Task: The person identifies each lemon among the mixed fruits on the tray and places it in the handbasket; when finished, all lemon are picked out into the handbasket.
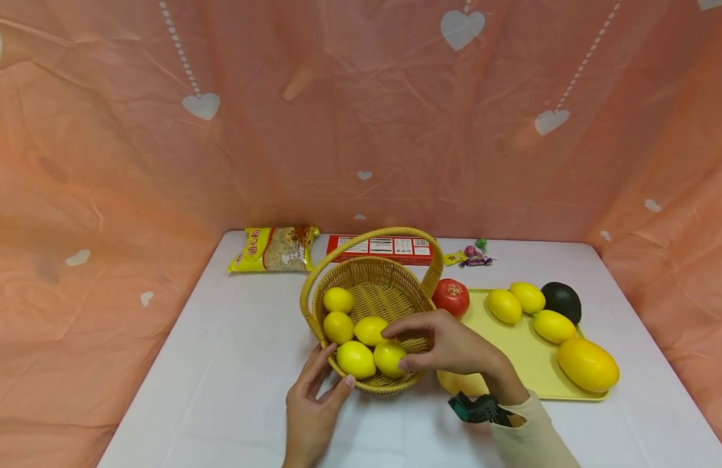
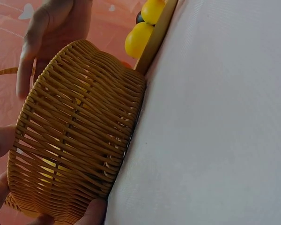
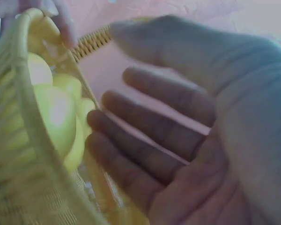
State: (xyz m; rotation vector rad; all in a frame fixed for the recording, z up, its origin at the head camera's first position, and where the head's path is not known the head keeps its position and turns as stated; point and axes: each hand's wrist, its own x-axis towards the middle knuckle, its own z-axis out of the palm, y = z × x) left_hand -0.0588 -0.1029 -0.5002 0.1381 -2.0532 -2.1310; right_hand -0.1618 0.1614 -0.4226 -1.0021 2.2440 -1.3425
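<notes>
A wicker basket [image 1: 384, 286] with an arched handle stands mid-table, with several lemons [image 1: 356, 359] in its near and left part. My left hand [image 1: 315, 403] grips the basket's near-left rim; in the left wrist view its fingers [image 2: 94, 213] lie against the woven side. Over the basket's right side reaches my right hand [image 1: 442, 341], its fingertips close to the nearest right lemon [image 1: 390, 359]. Seen from the right wrist, that hand's fingers are extended and spread, with nothing held between them and the thumb.
Right of the basket, a yellow tray [image 1: 521, 364] bears three lemons [image 1: 554, 326], a dark avocado [image 1: 562, 302] and a mango-like fruit [image 1: 589, 365]. A pomegranate [image 1: 451, 298] sits beside the basket. Behind are a yellow food bag [image 1: 279, 249], a red box [image 1: 390, 250] and small candies [image 1: 475, 261].
</notes>
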